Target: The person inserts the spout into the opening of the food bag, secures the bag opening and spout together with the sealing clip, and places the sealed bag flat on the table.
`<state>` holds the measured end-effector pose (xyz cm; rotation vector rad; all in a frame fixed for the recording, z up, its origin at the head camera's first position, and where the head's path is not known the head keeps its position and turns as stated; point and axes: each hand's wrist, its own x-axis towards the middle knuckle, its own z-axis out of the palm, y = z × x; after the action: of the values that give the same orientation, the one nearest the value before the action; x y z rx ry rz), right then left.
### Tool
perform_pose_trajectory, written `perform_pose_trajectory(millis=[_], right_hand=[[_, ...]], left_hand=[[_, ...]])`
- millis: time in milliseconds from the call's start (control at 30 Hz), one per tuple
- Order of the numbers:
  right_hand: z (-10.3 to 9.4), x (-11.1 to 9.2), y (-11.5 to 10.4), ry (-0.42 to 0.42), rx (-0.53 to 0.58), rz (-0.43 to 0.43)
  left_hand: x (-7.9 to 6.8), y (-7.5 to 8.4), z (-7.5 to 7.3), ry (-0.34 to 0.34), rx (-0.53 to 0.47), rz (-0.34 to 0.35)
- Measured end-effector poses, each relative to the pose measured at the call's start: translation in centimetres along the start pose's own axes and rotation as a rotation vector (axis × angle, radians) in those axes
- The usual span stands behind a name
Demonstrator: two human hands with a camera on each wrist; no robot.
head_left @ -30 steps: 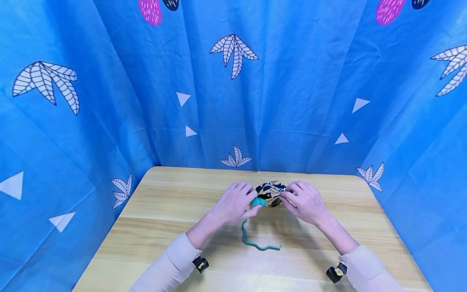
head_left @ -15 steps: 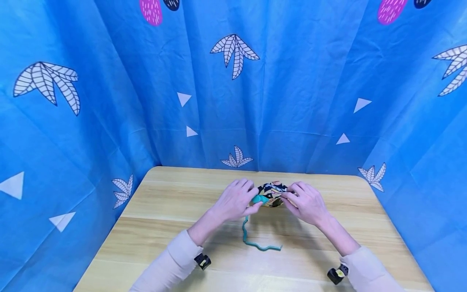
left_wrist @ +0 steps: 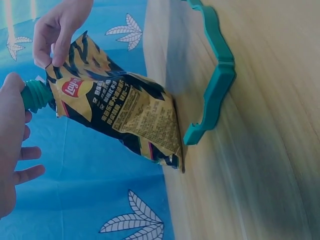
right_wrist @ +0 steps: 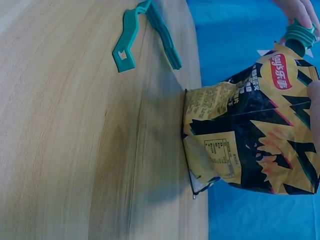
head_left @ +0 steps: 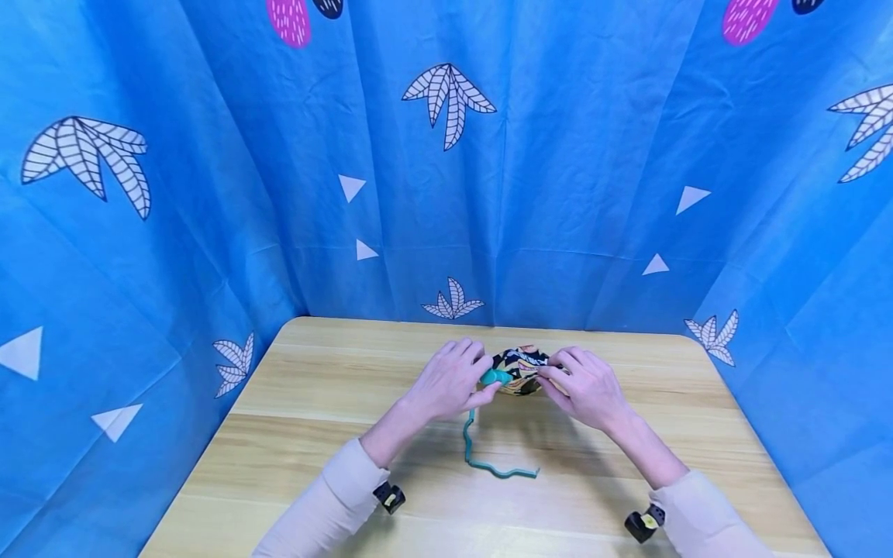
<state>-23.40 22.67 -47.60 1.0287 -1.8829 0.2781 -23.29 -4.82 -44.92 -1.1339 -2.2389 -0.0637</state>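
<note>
A black-and-gold Lay's chip bag [left_wrist: 120, 105] stands upright near the middle of the table, its bottom edge on the wood. With thumb and fingers my left hand [head_left: 449, 384] pinches a green threaded spout [left_wrist: 36, 95] at one end of the bag's top. The spout's narrow end sits right at the bag's opening in both wrist views. Opposite it, my right hand [head_left: 584, 387] pinches the top edge of the bag. A jointed green plastic strip [head_left: 488, 468], bent into a wavy line, lies on the table in front of the bag.
The light wooden table [head_left: 293, 457] has a rounded far edge close behind the bag. Blue patterned curtains [head_left: 558, 194] hang along the back and both sides. Each sleeve carries a small black wrist camera [head_left: 643, 525].
My left hand has shifted slightly forward with the green spout, uncovering a little more of the strip's far end. The spout's tilt has changed slightly. The right hand keeps its pinch on the bag.
</note>
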Motion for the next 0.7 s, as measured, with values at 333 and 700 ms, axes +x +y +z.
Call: perform_pose_trajectory(millis=[333, 700], right_hand=[[0.1, 0.1, 0.0, 0.000, 0.005, -0.003], [0.1, 0.1, -0.1, 0.000, 0.012, 0.007]], left_hand=[[0.0, -0.2, 0.8, -0.032, -0.021, -0.020], [0.3, -0.4, 1.3, -0.009, 0.013, 0.009]])
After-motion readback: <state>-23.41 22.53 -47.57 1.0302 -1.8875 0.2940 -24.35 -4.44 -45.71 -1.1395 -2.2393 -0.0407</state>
